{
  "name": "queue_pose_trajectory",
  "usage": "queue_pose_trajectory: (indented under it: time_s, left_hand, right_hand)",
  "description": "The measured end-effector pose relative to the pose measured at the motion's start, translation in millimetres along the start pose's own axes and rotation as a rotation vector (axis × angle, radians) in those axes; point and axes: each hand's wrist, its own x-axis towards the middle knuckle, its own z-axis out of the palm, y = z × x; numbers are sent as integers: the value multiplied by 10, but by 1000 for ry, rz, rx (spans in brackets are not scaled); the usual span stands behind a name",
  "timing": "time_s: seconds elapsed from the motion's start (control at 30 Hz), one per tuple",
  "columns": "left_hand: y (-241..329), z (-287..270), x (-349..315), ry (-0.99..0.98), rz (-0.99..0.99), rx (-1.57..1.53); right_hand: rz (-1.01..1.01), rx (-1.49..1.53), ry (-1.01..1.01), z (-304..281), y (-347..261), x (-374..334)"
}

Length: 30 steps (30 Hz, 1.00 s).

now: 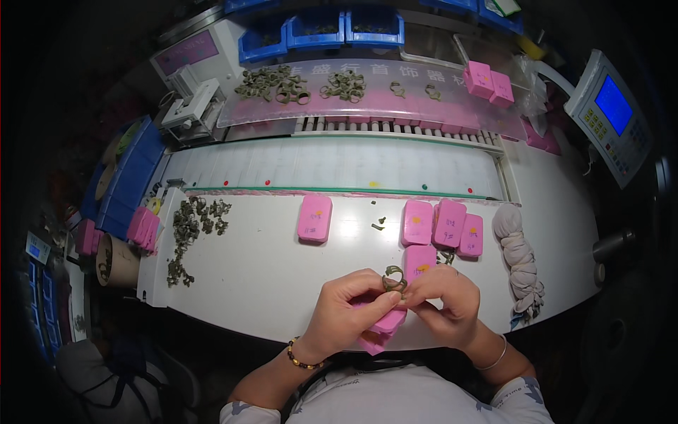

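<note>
Close to my body, both hands meet over a pink rubber block mold. My left hand (351,305) is closed, its thumb and forefinger pinching a dark green ring piece (394,274) that stands up between the hands. My right hand (448,300) is also closed, its fingertips pressed at the lower right of that piece. Below the fingers lies the pink mold (390,324), partly covered by my left hand; a second pink part (372,343) shows under it. Just beyond my fingers sits another pink mold (421,258).
Several pink molds (449,222) stand at the right, and one mold (314,218) at centre. Small green scraps (185,233) lie left. Green rings (344,86) rest on a clear shelf (395,109) behind a conveyor (332,164). A rolled cloth (519,258) and a control screen (613,104) are right.
</note>
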Motion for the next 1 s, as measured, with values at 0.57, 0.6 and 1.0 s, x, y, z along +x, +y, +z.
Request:
queue_pose_trajectory:
  time_s: [0.57, 0.6, 1.0]
  left_hand:
    - [23, -134, 88, 177, 622, 721]
    - [37, -140, 94, 187, 623, 770]
    - [107, -25, 98, 169, 588, 837]
  right_hand:
    - [582, 303, 64, -45, 42, 35]
    - [583, 303, 63, -49, 16, 63]
    - [327, 163, 13, 1, -1, 141]
